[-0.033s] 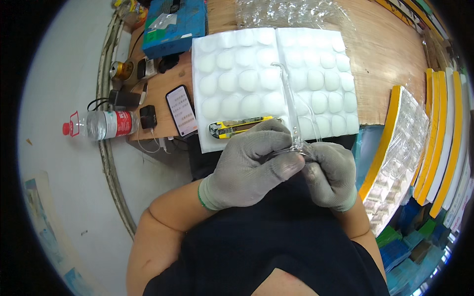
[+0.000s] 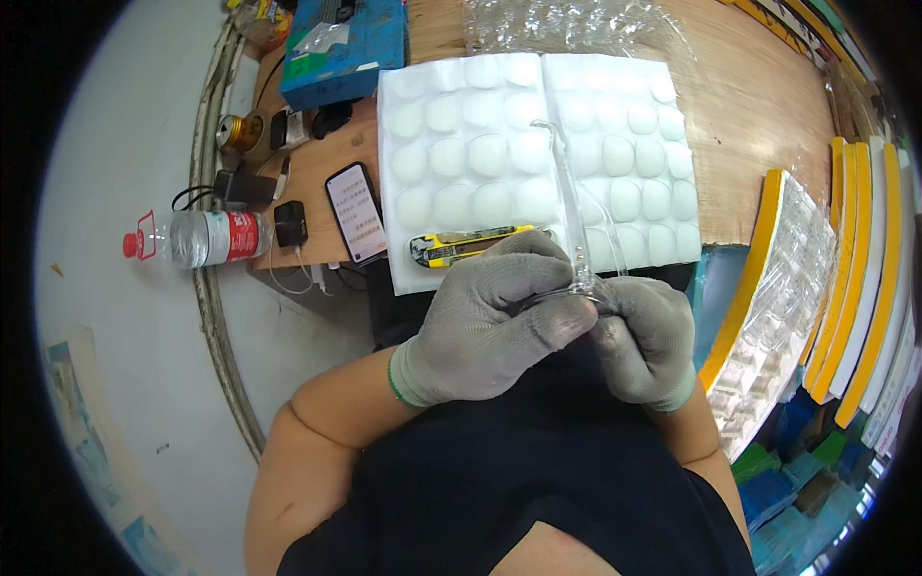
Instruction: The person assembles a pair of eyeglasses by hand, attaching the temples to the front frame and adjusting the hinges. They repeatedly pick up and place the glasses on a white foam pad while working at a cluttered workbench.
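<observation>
Both hands wear grey gloves and meet in front of my dark shirt. My left hand (image 2: 504, 322) is closed, thumb and fingers pinching the lower end of a clear plastic strip (image 2: 573, 216). Beside it, my right hand (image 2: 645, 338) is also closed on the strip's lower end; the fingers partly hide what lies between them. Small shiny bead-like spots show in the strip just above the fingertips. Its upper part runs away from me over a white sheet with rows of rounded pads (image 2: 488, 154). A yellow and black utility knife (image 2: 466, 247) lies on the sheet beyond my left hand.
A phone (image 2: 354, 213) with its screen lit, black chargers (image 2: 290, 223) and a water bottle (image 2: 216, 238) are at the left. Behind them stands a blue box (image 2: 344, 53). Clear plastic (image 2: 567, 27) lies at the back; yellow-edged panels (image 2: 836, 278) stand at the right.
The whole view has shifted very slightly. Both hands keep the same grip on the clear plastic strip.
</observation>
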